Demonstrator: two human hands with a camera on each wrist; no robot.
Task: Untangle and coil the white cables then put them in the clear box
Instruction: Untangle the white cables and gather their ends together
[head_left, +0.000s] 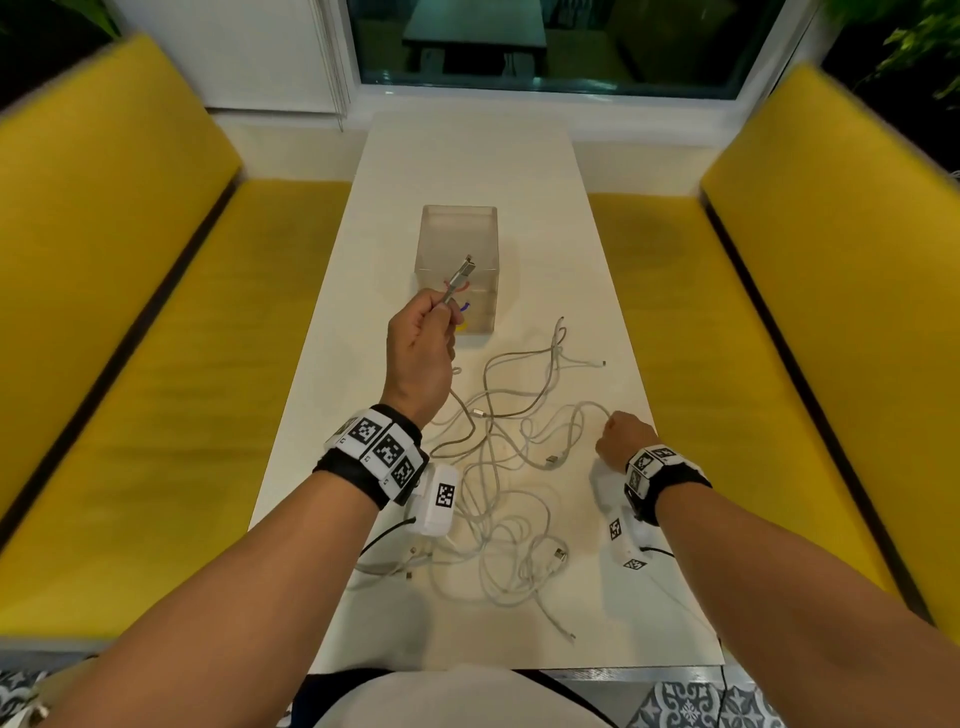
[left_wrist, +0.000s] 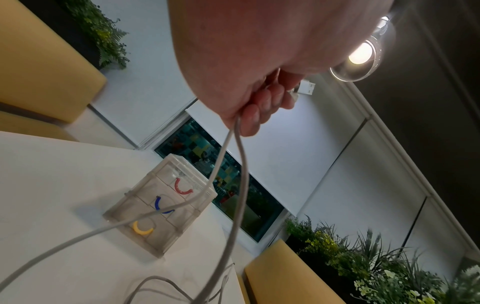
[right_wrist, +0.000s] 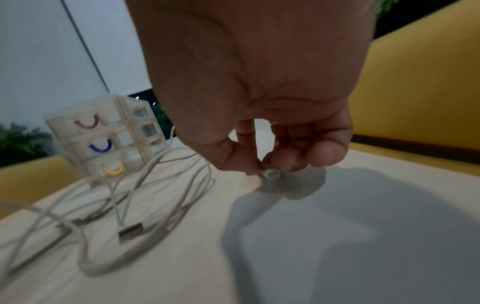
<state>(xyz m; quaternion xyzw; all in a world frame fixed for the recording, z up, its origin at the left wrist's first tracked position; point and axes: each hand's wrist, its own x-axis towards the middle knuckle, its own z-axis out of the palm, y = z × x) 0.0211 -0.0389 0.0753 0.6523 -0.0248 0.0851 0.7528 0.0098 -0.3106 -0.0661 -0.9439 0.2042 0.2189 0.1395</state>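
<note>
The white cables (head_left: 498, 478) lie in a loose tangle on the near half of the white desk (head_left: 467, 166), several USB plugs showing among the loops. One cable rises out of the heap to the left hand (head_left: 421, 353), whose fingers are curled round it just below its USB plug (head_left: 462, 273); the plug sticks up past the fist, and two strands hang down from the hand in the left wrist view. The right hand (head_left: 623, 436) is low at the right edge of the tangle, thumb and fingertips (right_wrist: 280, 162) pinching a small cable end just above the desk. The clear box (head_left: 457, 260) stands upright beyond the heap, near the middle of the desk, with red, blue and yellow curved handles on its near face. Yellow cushioned benches (head_left: 119, 270) flank the desk on both sides, and a window (head_left: 545, 41) sits at the far end.
</note>
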